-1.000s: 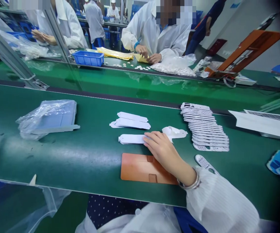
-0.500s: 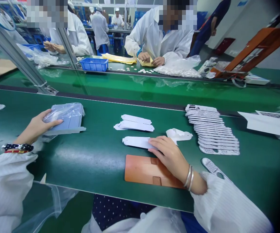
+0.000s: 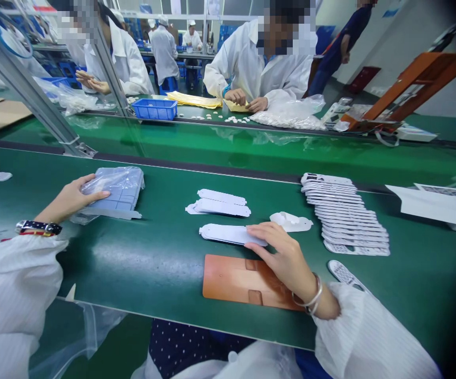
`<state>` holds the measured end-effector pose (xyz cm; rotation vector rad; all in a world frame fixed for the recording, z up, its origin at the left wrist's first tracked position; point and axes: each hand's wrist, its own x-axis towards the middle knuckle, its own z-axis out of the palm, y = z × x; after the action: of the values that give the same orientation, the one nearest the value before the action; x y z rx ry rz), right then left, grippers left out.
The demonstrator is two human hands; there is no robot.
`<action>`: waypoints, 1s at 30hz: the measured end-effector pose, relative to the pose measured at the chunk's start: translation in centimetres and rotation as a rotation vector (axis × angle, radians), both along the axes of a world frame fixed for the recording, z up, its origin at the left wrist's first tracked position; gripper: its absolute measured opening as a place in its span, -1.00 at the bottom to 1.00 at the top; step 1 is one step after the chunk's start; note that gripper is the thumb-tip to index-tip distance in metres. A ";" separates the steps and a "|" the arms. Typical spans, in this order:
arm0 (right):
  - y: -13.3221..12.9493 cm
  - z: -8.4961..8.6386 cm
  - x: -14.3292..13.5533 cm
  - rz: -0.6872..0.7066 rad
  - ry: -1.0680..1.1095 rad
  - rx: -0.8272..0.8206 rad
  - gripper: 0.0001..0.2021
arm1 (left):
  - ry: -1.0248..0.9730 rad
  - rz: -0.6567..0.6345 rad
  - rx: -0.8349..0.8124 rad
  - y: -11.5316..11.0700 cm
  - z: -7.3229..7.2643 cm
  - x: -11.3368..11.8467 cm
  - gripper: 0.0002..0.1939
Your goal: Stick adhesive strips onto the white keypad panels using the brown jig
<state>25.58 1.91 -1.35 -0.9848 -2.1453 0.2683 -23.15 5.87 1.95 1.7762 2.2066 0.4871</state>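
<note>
My left hand grips the left edge of a clear plastic-wrapped pack of flat bluish pieces, thumb on top. My right hand is around the right end of a small stack of white rounded strips, thumb at the near edge and fingers over the far side. The stack lies on the green table. Just behind it is another loose pile of white strips. A crumpled white strip lies beyond my right fingers. Under my right wrist sits an orange-brown rectangular plate, partly hidden.
An overlapping row of white slotted casings lies to the right, with a single casing nearer me. White paper sheets are at the far right. Across a green divider, co-workers handle small parts near a blue bin. A metal post rises at left.
The plastic-wrapped pack and my left hand have shifted slightly right. My right hand has moved a little right along the strip stack, its thumb now at the near edge.
</note>
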 end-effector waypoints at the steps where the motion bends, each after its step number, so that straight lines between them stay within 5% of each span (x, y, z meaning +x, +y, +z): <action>1: 0.0 0.0 0.0 -0.004 0.008 -0.009 -0.84 | 0.062 0.017 0.052 -0.3 0.0 0.2 -0.26; 8: 0.1 0.0 0.0 -0.007 0.059 0.028 -0.84 | 0.268 -0.248 0.206 -3.2 -2.4 1.4 -0.20; 15: 0.2 0.3 -0.1 -0.005 0.143 0.024 -0.83 | 0.181 -0.262 0.246 0.0 -3.3 0.8 -0.23; 25: 0.2 0.6 0.0 0.010 0.229 0.040 -0.79 | 0.134 -0.210 0.248 2.0 -1.3 4.2 -0.16; 28: -0.1 0.9 0.3 0.021 0.254 0.026 -0.76 | 0.163 -0.146 0.318 0.8 0.2 7.0 -0.06; 30: -0.6 1.2 0.6 0.031 0.266 0.018 -0.75 | 0.214 -0.168 0.390 -0.6 1.4 10.1 -0.19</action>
<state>26.18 1.31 -0.13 -0.8548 -1.9185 0.3730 -13.03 5.26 3.36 2.2872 2.1836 0.7630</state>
